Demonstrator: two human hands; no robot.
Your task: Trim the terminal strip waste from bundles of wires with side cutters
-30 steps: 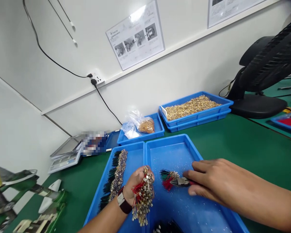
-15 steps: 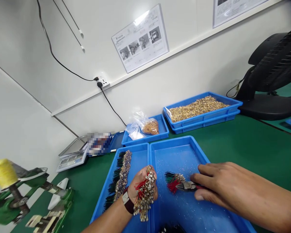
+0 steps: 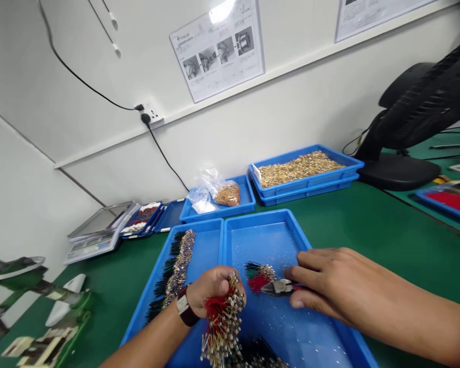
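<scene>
My left hand point(image 3: 214, 289), with a watch on its wrist, is closed around a thick bundle of red wires with metal end pieces point(image 3: 224, 324). It is above the border between two blue trays. My right hand point(image 3: 325, 283) is over the right tray point(image 3: 266, 232), its fingers curled on the handles of wire cutters point(image 3: 279, 288). Their jaws point left, right beside a small bunch of red and green wires point(image 3: 259, 276) lying in that tray. Dark wires with metal ends point(image 3: 260, 352) show at the bottom edge, partly cut off.
Rows of dark wires point(image 3: 176, 266) lie in the left tray point(image 3: 207, 235). Behind are a tray with plastic bags point(image 3: 226, 194) and stacked trays of gold-coloured parts point(image 3: 302, 168). A scale point(image 3: 95, 245) and green press point(image 3: 57, 327) stand left, a black fan point(image 3: 402, 148) right.
The view has shifted, so the trays appear further left. My left hand has turned, and the bundle now hangs lower with more red wire showing. My right hand stays at the cutters beside the small bunch.
</scene>
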